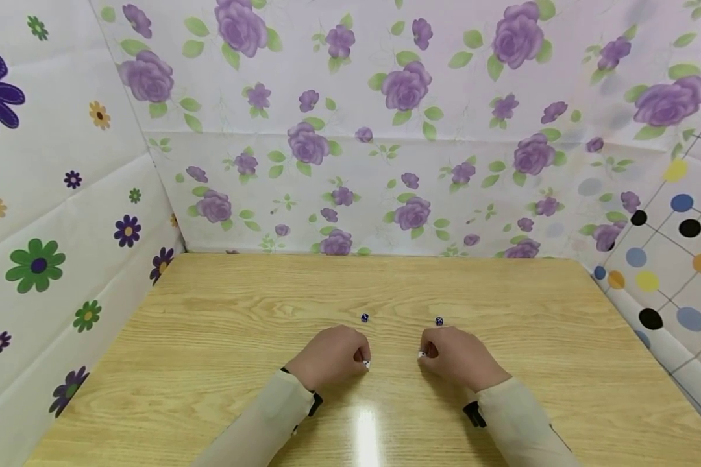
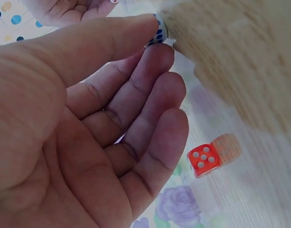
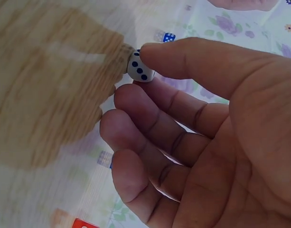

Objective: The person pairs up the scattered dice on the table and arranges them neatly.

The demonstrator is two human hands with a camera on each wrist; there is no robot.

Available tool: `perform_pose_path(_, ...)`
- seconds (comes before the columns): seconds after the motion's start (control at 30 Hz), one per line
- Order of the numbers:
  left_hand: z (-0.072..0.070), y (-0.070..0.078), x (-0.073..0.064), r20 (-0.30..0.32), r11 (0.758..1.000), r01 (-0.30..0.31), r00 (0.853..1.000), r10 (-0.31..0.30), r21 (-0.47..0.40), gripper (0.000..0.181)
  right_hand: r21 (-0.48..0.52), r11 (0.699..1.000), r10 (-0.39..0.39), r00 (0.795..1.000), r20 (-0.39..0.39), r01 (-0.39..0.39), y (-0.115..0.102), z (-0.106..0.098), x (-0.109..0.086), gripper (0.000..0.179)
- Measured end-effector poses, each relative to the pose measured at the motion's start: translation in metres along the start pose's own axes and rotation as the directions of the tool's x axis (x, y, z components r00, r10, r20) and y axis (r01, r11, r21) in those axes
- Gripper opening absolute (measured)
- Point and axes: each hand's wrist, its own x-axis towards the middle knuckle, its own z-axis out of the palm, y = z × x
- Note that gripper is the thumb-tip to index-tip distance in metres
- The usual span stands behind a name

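Observation:
My left hand (image 1: 332,355) pinches a white die (image 2: 160,32) with blue dots between thumb and fingertip, down at the tabletop. Opposite it, my right hand (image 1: 459,358) holds another white die (image 3: 140,67) the same way; its blue dots face the right wrist camera. Beyond the left hand sits a blue die (image 1: 365,318). A second blue die (image 1: 439,321) lies just past the right hand's knuckles. Below the left fingers, the left wrist view has a red die (image 2: 203,159) on the table. At the right wrist view's bottom edge, a red die (image 3: 82,223) is cut off.
The wooden table (image 1: 222,292) reaches back to a wall cloth (image 1: 350,97) with purple roses. Flowered cloth (image 1: 52,194) hangs on the left, dotted cloth (image 1: 666,259) on the right. Light glares off the table's near middle.

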Motion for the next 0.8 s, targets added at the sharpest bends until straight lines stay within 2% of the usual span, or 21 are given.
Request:
perform_pose_path(0.4,0.0018,-0.0005,0.0001,-0.008,1.0,-0.015,1.0,0.015,0.015,0.004,-0.002,0.999,-0.036,0.998,0.045,0.036,-0.0049,-0.003,-0.0022,0.013)
perform_pose_path(0.8,-0.0013,0.0061,-0.0036,0.038,1.0,0.01,0.999,-0.009,-0.021,0.004,0.024,0.995,-0.1,0.99,0.096,0.098,-0.009,-0.0014,-0.0047,0.013)
